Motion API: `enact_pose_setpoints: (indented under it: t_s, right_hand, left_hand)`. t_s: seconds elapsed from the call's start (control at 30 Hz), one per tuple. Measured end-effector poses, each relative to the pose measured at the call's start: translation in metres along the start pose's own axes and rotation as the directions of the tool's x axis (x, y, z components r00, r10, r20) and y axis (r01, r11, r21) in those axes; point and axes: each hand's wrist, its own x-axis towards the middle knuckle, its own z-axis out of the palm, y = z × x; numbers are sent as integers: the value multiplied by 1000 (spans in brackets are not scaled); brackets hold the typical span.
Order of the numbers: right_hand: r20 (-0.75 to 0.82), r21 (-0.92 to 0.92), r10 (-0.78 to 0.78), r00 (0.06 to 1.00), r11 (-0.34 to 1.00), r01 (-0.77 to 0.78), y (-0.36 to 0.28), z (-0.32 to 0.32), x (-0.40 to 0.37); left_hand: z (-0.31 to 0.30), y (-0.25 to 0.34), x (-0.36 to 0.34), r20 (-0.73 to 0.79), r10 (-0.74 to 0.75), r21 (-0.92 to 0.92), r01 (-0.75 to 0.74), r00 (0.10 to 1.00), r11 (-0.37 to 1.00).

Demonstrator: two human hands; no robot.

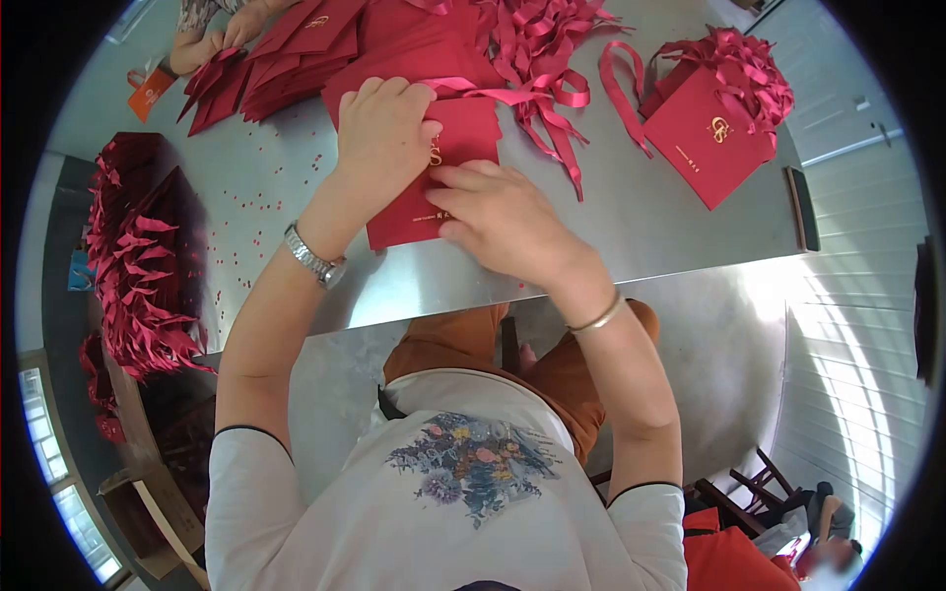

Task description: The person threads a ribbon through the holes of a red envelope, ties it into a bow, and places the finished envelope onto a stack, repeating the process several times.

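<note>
A red paper gift bag with gold print lies flat near the table's front edge. My left hand, with a watch at the wrist, rests over its top left, fingers bent in a grip. A shiny red ribbon runs out to the right from under those fingers; their tips are hidden. On the lower right of the bag's face lies my right hand, fingers stretched and a little apart, touching the paper. Beneath and behind are more flat red bags.
Red bags with ribbons stand at left, and another ribboned bag pile lies right. Loose ribbons heap at the back. Small red dots litter the metal table. Another person's hands touch bags at upper left.
</note>
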Motion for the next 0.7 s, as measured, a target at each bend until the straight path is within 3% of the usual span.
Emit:
enact_pose_setpoints:
  t_s: [0.1, 0.17, 0.23, 0.3, 0.33, 0.4, 0.47, 0.5, 0.53, 0.57, 0.6, 0.7]
  right_hand:
    - [-58, -175, 30, 998, 984, -40, 22, -45, -17]
    - [-66, -442, 110, 992, 888, -127, 35, -68, -30]
    - [-29, -428, 101, 994, 898, -104, 50, -73, -38]
    - [1, -416, 95, 995, 905, -86, 56, -78, -43]
    - [3, -407, 129, 992, 906, -116, 55, -81, -45]
    - [9, -395, 157, 988, 908, -140, 50, -80, -49]
    - [-266, -28, 202, 942, 976, -217, 44, -73, -57]
    - [-257, -24, 202, 945, 976, -215, 35, -72, -59]
    - [-269, 302, 388, 882, 903, -305, 22, -70, -58]
    - [-219, 595, 562, 797, 725, -347, 12, -67, -54]
    - [-240, 660, 557, 795, 694, -287, 5, -59, -46]
    - [-196, 624, 714, 672, 619, -476, -11, -40, -22]
  left_hand:
    - [-7, 0, -1, -15, -11, -88, 10, 1000, 996]
    - [-10, 0, -2, -16, 2, -130, -4, 1000, 992]
    - [-12, 2, 2, -20, 39, -173, -42, 999, 984]
    - [-16, 4, 7, 120, 41, -402, 11, 992, 916]
    - [-18, 6, 10, 119, 41, -399, 10, 992, 917]
    - [-23, 13, 13, 254, -15, -463, 135, 967, 876]
    - [-26, 17, 13, 300, -19, -482, 169, 954, 860]
    - [-26, 19, 13, 345, -14, -504, 198, 938, 840]
    - [-25, 23, 13, 377, -36, -502, 237, 925, 832]
    - [-24, 24, 13, 382, -38, -502, 242, 923, 830]
    - [-22, 25, 14, 398, -35, -499, 248, 917, 831]
    - [-18, 28, 14, 420, -14, -516, 252, 907, 819]
